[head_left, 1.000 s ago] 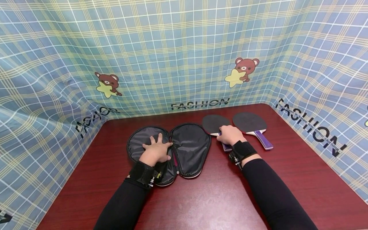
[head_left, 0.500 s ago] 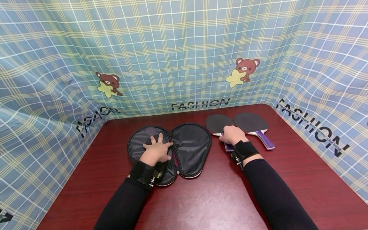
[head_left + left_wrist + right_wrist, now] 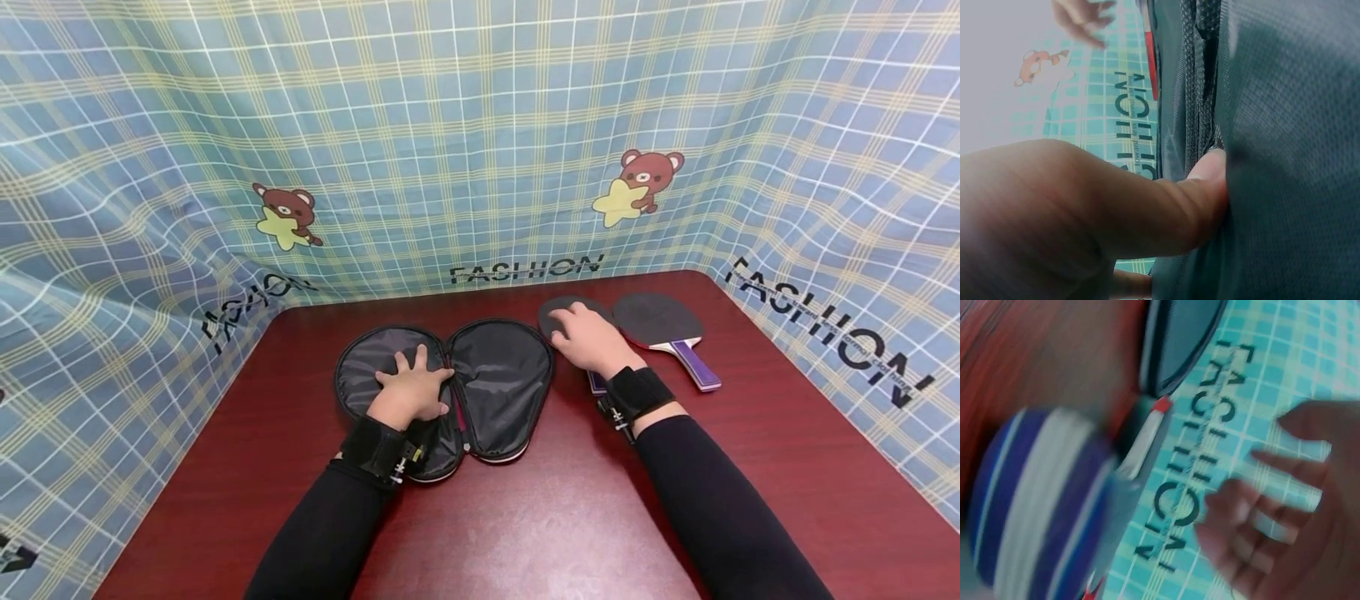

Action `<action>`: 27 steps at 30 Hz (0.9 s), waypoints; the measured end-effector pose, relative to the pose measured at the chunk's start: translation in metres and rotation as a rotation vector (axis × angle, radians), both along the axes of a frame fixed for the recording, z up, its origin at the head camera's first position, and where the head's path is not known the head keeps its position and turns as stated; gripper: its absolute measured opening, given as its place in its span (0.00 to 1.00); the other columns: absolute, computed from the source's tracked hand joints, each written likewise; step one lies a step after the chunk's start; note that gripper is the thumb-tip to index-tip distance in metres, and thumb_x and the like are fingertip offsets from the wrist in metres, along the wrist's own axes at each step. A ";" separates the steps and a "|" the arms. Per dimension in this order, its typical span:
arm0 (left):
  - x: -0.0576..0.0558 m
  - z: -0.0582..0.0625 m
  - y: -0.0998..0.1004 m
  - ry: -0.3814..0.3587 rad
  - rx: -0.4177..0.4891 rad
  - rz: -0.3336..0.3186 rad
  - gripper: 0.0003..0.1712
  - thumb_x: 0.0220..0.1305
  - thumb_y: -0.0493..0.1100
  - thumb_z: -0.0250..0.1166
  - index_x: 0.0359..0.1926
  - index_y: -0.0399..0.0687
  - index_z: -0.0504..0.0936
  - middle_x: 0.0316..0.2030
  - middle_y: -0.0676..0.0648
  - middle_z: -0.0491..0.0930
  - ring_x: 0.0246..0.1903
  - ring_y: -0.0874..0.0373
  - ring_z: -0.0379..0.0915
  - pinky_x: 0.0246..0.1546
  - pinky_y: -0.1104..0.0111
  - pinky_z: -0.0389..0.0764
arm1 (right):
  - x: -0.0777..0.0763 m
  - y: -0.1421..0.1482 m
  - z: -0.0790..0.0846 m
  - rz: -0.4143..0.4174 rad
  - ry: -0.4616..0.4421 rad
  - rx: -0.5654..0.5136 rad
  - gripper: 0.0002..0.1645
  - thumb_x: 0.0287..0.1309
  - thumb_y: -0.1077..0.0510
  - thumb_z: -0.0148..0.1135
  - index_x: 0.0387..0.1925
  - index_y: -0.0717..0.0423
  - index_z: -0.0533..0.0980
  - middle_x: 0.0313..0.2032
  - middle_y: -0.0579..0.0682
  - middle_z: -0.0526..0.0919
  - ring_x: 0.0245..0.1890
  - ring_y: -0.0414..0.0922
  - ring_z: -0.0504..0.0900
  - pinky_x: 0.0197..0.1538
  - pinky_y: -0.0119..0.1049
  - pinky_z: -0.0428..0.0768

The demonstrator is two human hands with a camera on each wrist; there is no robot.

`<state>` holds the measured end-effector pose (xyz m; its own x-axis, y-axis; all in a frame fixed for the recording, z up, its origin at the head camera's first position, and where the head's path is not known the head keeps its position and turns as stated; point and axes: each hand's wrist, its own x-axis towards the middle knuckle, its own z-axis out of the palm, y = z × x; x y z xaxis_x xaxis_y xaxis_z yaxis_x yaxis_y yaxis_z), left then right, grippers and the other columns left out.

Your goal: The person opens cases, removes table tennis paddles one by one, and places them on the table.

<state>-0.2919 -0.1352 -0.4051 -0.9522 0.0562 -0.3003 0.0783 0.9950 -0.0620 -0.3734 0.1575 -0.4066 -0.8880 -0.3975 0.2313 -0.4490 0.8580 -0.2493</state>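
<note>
My left hand (image 3: 411, 393) rests with spread fingers on the left half of an unzipped black paddle case (image 3: 501, 392), laid flat like a book. In the left wrist view its thumb presses against the dark case fabric (image 3: 1291, 137). My right hand (image 3: 594, 340) hovers above a black table tennis paddle (image 3: 555, 310), hiding most of its handle; its loosely bent fingers hold nothing. Close up in the right wrist view is the striped purple and white paddle handle (image 3: 1041, 506), apart from the fingers. A second table tennis paddle (image 3: 658, 317), purple-handled, lies just to the right.
Everything lies on a dark red wooden table (image 3: 517, 533). A blue and yellow plaid curtain (image 3: 450, 167) with bear prints hangs along the back and both sides of it. The case's right half sits close to the nearer paddle.
My right hand has let go of the left paddle's handle and risen, fingers opening. Before that, the paddle slid slightly right, toward the other one. My left hand stays in place.
</note>
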 end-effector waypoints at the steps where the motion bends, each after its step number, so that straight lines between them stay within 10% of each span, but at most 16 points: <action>1: 0.000 0.000 0.000 0.001 -0.002 0.000 0.36 0.54 0.60 0.59 0.64 0.75 0.56 0.67 0.40 0.30 0.61 0.32 0.26 0.46 0.33 0.47 | 0.001 -0.004 0.000 0.056 0.012 -0.005 0.27 0.58 0.49 0.49 0.58 0.52 0.66 0.50 0.56 0.67 0.47 0.51 0.70 0.47 0.47 0.68; 11: 0.001 -0.001 -0.001 0.001 0.004 -0.011 0.36 0.54 0.59 0.59 0.64 0.73 0.56 0.67 0.40 0.31 0.61 0.31 0.27 0.45 0.33 0.47 | 0.012 -0.017 -0.016 0.133 -0.101 0.237 0.32 0.45 0.39 0.61 0.51 0.48 0.74 0.48 0.49 0.70 0.46 0.51 0.67 0.46 0.46 0.68; 27: 0.000 -0.001 -0.003 0.014 0.014 -0.015 0.37 0.53 0.61 0.59 0.64 0.73 0.57 0.67 0.40 0.32 0.61 0.32 0.29 0.45 0.33 0.48 | 0.017 -0.031 -0.025 0.239 -0.042 0.268 0.24 0.46 0.46 0.62 0.47 0.49 0.77 0.43 0.49 0.74 0.42 0.51 0.69 0.48 0.41 0.66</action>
